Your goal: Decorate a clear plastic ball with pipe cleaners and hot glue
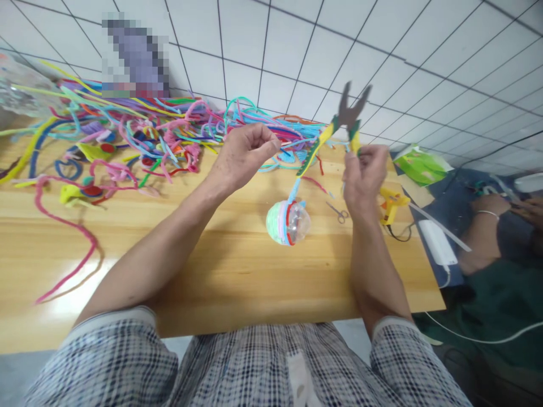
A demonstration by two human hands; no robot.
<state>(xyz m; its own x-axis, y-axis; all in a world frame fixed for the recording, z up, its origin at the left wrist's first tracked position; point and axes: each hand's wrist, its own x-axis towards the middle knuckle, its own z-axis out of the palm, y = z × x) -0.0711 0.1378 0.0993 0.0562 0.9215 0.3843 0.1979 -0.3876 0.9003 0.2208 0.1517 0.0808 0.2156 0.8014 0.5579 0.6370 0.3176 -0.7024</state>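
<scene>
My left hand (pixel 248 152) is raised over the table with thumb and fingertips pinched together. Thin light strands show by its fingertips, but I cannot tell whether they are held or lie behind. My right hand (pixel 365 172) grips one handle of a pair of pliers (pixel 348 116) with yellow and green handles. The jaws point up and are spread, and the other handle slants down to the left. Below, between my forearms, a clear plastic ball (pixel 301 223) rests on the table, partly wrapped in green, pink, blue and red pipe cleaners. A light blue piece (pixel 293 191) sticks up from it.
Many coloured pipe cleaners (pixel 169 127) are heaped along the back left by the tiled wall. Small scissors (pixel 339 213) and a yellow glue gun (pixel 392 204) lie to the right. Beyond the table edge are a white power strip (pixel 436 242) and another person's arm (pixel 486 226).
</scene>
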